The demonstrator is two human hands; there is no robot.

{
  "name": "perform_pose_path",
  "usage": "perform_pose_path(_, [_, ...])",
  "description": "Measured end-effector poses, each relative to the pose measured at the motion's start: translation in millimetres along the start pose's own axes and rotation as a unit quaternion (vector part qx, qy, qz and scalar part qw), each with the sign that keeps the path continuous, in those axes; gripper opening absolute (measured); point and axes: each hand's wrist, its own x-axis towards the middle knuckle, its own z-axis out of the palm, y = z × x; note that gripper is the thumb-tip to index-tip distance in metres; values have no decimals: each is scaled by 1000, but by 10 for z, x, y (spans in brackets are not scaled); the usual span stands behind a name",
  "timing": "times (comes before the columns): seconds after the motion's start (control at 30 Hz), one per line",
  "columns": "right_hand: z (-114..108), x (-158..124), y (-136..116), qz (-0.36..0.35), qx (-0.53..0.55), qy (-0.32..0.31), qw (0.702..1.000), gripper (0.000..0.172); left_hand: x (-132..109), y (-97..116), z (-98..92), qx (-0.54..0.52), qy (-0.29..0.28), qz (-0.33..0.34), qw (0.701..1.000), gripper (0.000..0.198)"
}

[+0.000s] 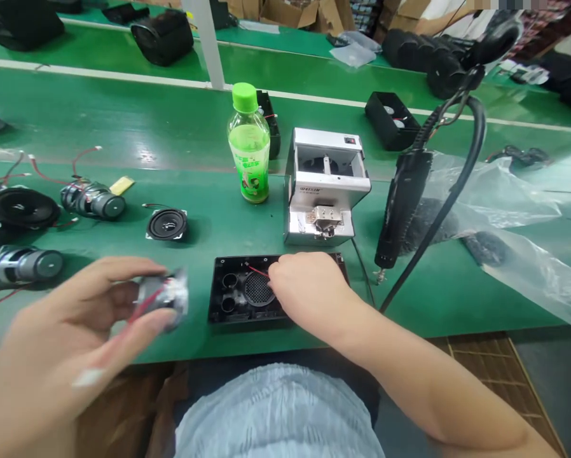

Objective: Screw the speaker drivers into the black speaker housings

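Left hand (61, 318) fingers (123, 270) pinch chrome speaker driver (164, 298), left of black plastic speaker panel (228, 299). Driver likely heavy, stiff; hold body, not thin red wires (145, 305). Right hand (309, 286) fingers (276, 273) pressed together on panel.

Ahead of you on the green bench (438, 312), a green-capped drink bottle (248, 149) stands just beside a silver screw feeder (324, 184). To the feeder's right lie an electric screwdriver (402, 210) with its black cable and a clear plastic bag (509, 210). Toward the bench's left edge sit loose speaker drivers (23, 208) and a small square-framed speaker (166, 224), near a yellow tag (122, 186).
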Motion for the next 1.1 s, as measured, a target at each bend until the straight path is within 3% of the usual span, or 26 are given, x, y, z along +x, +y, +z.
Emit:
perform_pose_path(0.13, [50,-92,102,50,15,60,997,18,123,502,298,48,-65,162,983,25])
perform_pose_path(0.3, [110,-298,260,99,77,117,985,20,307,779,554,138,-177,221,949,35])
perform_pose_path(0.47, [192,-381,362,103,123,127,979,30,400,765,611,268,-152,279,909,39])
perform_pose_path(0.7, [182,-440,469,34,128,105,986,15,461,735,615,290,-169,352,874,39])
perform_pose_path(0.93, [103,-475,567,-35,107,76,991,8,496,625,722,334,-198,329,861,43])
perform_pose_path(1.1, [138,-456,596,-63,98,76,990,5,500,686,758,343,-200,348,849,40])
